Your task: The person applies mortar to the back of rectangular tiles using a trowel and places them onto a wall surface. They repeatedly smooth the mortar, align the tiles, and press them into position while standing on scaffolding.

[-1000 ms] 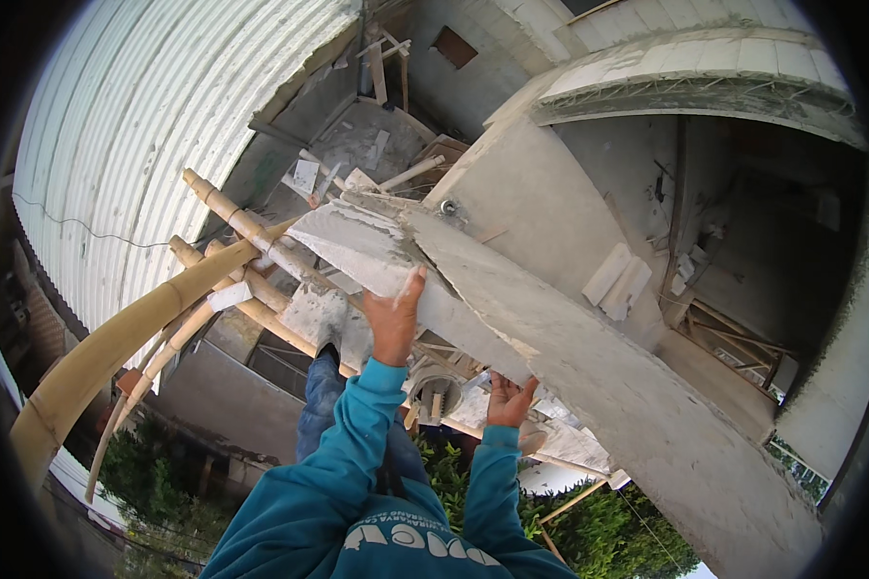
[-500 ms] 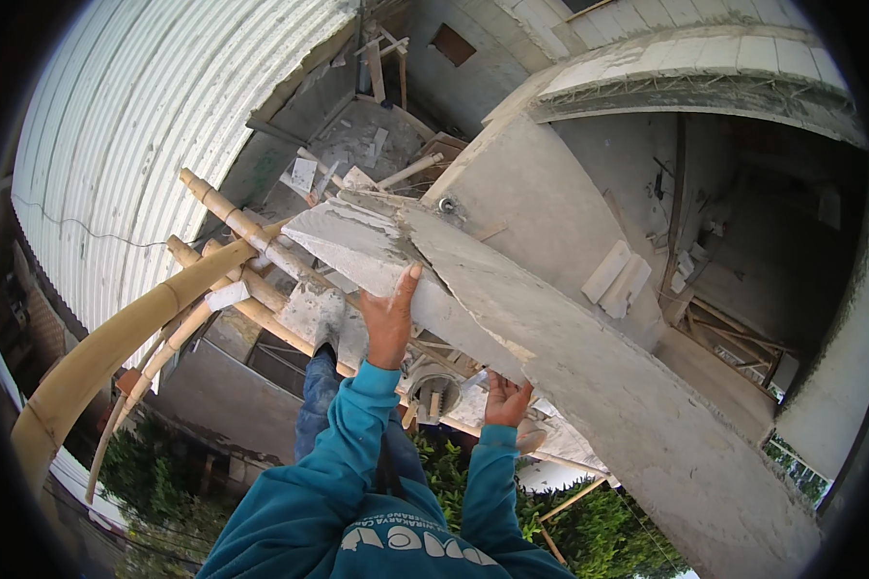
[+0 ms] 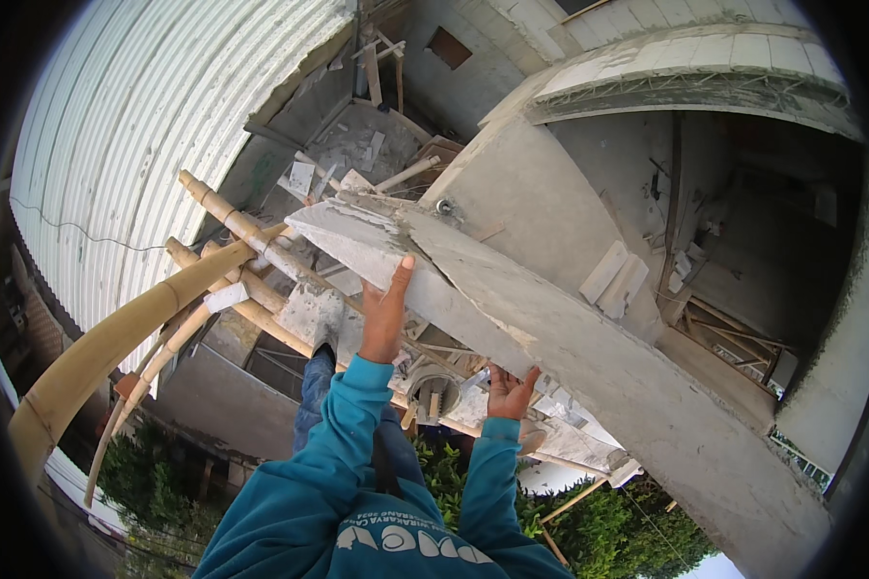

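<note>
A pale grey lightweight concrete block (image 3: 347, 232), smeared with wet mortar on its upper face, lies along the wall top. My left hand (image 3: 384, 314) grips its near edge, thumb up on the face and fingers hidden underneath. Farther right, my right hand (image 3: 510, 392) holds the same block from below, its thumb near the lower edge. Beside the block, the long mortar-coated wall top (image 3: 637, 400) runs toward the lower right. A dark, uneven seam separates the two.
Bamboo scaffold poles (image 3: 130, 343) cross at left. A round bucket (image 3: 433, 394) with a tool inside stands below my hands. Loose pale block pieces (image 3: 616, 278) rest beyond the wall. Corrugated roofing (image 3: 164, 125) fills the upper left; a deep drop opens at right.
My left hand has shifted slightly left along the block. My right hand's thumb has spread a little rightward, and the block's near face has tilted slightly.
</note>
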The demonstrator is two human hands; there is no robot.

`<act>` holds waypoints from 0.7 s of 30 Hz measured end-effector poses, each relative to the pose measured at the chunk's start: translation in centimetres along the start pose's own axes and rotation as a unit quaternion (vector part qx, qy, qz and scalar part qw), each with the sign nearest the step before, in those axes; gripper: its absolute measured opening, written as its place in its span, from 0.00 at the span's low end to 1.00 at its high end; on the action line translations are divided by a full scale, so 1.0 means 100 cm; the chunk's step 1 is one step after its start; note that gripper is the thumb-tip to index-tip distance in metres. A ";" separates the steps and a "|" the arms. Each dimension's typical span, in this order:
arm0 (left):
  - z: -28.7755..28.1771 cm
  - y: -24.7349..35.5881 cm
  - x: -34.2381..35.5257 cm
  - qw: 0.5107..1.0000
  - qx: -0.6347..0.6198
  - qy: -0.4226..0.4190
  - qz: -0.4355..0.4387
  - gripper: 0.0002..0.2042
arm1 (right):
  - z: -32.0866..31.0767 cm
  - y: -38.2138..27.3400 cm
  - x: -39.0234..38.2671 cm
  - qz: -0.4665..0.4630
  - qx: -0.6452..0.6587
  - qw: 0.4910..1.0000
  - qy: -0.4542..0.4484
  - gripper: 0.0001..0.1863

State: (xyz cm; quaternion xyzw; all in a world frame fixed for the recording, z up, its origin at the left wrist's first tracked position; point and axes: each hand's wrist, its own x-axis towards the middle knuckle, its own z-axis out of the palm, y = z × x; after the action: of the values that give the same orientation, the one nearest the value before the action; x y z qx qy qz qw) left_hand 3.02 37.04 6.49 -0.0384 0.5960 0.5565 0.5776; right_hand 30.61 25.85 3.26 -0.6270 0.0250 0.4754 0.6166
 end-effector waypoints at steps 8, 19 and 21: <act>-0.008 0.010 -0.005 0.995 -0.021 -0.053 -0.076 0.37 | -0.030 0.002 0.014 -0.010 -0.106 0.993 -0.041 0.31; -0.011 0.010 -0.010 0.997 0.034 -0.039 -0.056 0.33 | -0.032 -0.002 0.007 0.054 -0.003 0.999 -0.001 0.27; -0.013 0.006 -0.008 0.998 0.023 -0.048 -0.043 0.33 | -0.019 -0.003 0.004 0.049 0.001 0.999 0.005 0.27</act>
State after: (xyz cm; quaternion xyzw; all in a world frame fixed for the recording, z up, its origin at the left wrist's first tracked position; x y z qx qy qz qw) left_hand 2.09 35.86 7.10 -0.0241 0.5783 0.5181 0.6297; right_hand 32.08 24.69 2.80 -0.6268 0.0588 0.5022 0.5929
